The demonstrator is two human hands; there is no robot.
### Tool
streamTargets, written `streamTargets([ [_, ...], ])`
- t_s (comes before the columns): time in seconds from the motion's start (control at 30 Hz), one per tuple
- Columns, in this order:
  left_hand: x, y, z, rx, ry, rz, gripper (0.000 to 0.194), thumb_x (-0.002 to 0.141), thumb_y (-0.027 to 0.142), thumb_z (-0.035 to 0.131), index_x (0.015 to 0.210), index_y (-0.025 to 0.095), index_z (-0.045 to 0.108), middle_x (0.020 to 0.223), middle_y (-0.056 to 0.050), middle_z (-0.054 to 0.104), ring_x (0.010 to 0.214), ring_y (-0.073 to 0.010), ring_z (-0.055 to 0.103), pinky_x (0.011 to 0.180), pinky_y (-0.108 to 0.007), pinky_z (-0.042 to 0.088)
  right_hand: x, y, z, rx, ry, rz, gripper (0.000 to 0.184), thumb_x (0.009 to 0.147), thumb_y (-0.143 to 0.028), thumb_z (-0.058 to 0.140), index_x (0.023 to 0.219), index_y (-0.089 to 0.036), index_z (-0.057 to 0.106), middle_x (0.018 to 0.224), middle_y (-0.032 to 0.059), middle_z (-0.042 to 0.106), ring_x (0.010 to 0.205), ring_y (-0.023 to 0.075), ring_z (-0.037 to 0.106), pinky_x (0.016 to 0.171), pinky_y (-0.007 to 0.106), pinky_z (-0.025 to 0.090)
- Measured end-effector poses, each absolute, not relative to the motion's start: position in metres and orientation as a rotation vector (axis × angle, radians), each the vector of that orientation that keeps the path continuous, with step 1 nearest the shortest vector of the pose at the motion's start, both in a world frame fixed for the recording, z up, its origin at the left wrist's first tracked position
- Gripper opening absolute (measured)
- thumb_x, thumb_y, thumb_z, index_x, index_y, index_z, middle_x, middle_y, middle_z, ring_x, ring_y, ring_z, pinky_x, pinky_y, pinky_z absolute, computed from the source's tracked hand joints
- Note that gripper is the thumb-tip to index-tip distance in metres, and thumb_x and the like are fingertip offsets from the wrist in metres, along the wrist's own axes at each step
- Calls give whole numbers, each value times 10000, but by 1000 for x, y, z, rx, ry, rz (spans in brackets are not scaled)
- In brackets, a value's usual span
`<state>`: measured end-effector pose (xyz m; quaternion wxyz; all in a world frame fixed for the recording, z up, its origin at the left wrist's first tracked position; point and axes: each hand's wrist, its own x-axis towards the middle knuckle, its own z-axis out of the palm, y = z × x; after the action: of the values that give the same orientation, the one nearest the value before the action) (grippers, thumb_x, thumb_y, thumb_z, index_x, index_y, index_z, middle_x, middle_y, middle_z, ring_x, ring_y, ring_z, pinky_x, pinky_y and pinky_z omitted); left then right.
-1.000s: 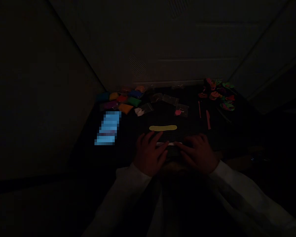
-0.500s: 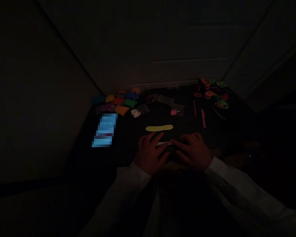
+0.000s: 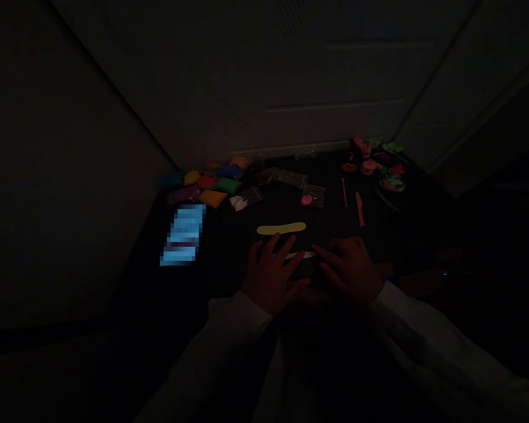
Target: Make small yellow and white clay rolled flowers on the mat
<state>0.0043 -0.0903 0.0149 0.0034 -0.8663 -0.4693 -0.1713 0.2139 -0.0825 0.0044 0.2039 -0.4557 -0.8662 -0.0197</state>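
Observation:
A thin white strip (image 3: pixel 307 255), perhaps modelling clay, lies crosswise on the dark table near its front edge. My left hand (image 3: pixel 271 273) rests over its left part, fingers spread. Close to the strip's right end is the index fingertip of my right hand (image 3: pixel 350 270), whose fingers are outstretched and partly apart; in this dim light I cannot tell whether it touches. Just beyond my left fingertips lies a flat, long yellow piece (image 3: pixel 281 228) with rounded ends. Part of the white strip is hidden under my left fingers.
At the back left are several coloured packets (image 3: pixel 214 198) beside a lit, blurred screen (image 3: pixel 183 235). A white lump (image 3: pixel 238 202) and a clear bag with a pink piece (image 3: pixel 307 200) lie mid-table. Rightward are a pink knife (image 3: pixel 360 209), a thin pink tool (image 3: pixel 344 192) and colourful shaped pieces (image 3: pixel 369 167).
My fingers have spread more and the hands are slightly farther apart, so more of the white strip shows between them. The whole view has shifted a little.

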Motion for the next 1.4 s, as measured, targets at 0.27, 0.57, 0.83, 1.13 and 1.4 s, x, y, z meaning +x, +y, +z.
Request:
streamTargets([
  [0.27,7,-90,16,-2732,-1487,-451,535,785,545,367,1251,286,408,1398,-44,296,1272,-311,217,966,-537,192,218,-84,-2,-1280,-2337,-67,397,816,-311,454,1202,-224,491,982,87,511,895,212,437,784,399,330],
  [0.57,16,-94,19,-2683,-1507,-377,516,799,560,311,1225,300,440,1402,0,289,1291,-290,181,975,-532,171,217,-84,-5,-1287,-2230,-54,386,810,-285,467,1186,-210,507,965,85,511,884,204,448,767,383,353],
  [0.83,19,-95,17,-2670,-1492,-353,525,805,565,282,1249,311,402,1416,26,242,1301,-289,154,975,-549,138,219,-84,-6,-1315,-2079,-8,365,803,-269,472,1156,-199,531,963,86,498,906,205,452,792,384,373],
  [1.13,27,-97,19,-2666,-1508,-330,556,801,579,261,1254,286,396,1418,29,237,1303,-276,156,972,-531,165,219,-84,-5,-1340,-2047,-7,362,807,-279,461,1152,-198,533,967,89,498,902,206,453,789,389,376],
  [1.4,29,-97,18,-2665,-1506,-338,532,802,571,277,1243,304,409,1413,20,255,1301,-279,160,967,-534,165,218,-83,-5,-1349,-2045,-3,362,811,-293,451,1151,-203,535,962,90,501,907,211,455,796,396,372],
])
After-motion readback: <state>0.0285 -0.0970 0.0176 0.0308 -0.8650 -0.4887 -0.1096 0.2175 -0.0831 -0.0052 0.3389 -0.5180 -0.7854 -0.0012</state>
